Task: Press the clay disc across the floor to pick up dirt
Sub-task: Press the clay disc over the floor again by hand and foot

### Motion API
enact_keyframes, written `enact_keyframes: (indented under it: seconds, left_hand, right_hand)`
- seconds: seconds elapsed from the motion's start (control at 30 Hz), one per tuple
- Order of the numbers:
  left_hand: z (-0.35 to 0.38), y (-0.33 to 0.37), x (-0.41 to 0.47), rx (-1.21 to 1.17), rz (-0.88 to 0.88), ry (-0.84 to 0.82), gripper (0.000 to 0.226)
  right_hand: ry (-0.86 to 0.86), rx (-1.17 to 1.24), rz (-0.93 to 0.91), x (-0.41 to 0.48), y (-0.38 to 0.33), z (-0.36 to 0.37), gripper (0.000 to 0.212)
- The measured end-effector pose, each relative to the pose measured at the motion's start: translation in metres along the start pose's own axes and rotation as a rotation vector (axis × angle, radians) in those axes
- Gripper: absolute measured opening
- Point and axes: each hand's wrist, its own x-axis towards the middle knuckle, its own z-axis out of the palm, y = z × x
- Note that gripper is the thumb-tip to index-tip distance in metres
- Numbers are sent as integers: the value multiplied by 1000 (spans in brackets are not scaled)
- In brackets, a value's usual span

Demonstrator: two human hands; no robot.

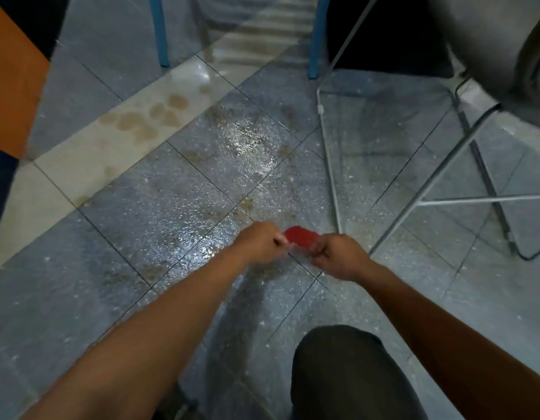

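A flat red clay disc (299,235) is held between both hands just above the grey speckled tile floor (177,201). My left hand (258,242) pinches its left edge with closed fingers, slightly blurred. My right hand (338,256) grips its right edge, and its fingers cover part of the disc. Brown dirt smudges (247,204) lie on the tiles just beyond the disc, and more dirt (153,269) sits to the left of my forearm.
A grey metal folding frame (332,165) stands on the floor at the right, close to the disc. Two blue legs (315,40) rise at the back. Round brown stains (147,119) mark a pale tile strip. My dark-trousered knee (347,368) is at the bottom.
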Motion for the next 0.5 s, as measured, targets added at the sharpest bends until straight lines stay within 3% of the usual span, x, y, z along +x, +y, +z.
enact_keyframes:
  seconds: [0.07, 0.13, 0.27, 0.4, 0.5]
  left_hand:
    - [28, -16, 5, 274, 80, -86, 31]
    - [48, -25, 7, 401, 117, -74, 47]
    - [93, -24, 16, 396, 166, 134, 62]
    - [138, -14, 33, 536, 167, 152, 85]
    - [169, -8, 49, 616, 125, 222, 85]
  right_hand:
    - [-132, -119, -55, 0, 16, 26, 35]
    - [-148, -108, -50, 4, 27, 41, 47]
    - [56, -41, -35, 14, 36, 50, 40]
    - [147, -13, -31, 21, 41, 46, 31]
    - [191, 20, -15, 27, 48, 38, 34]
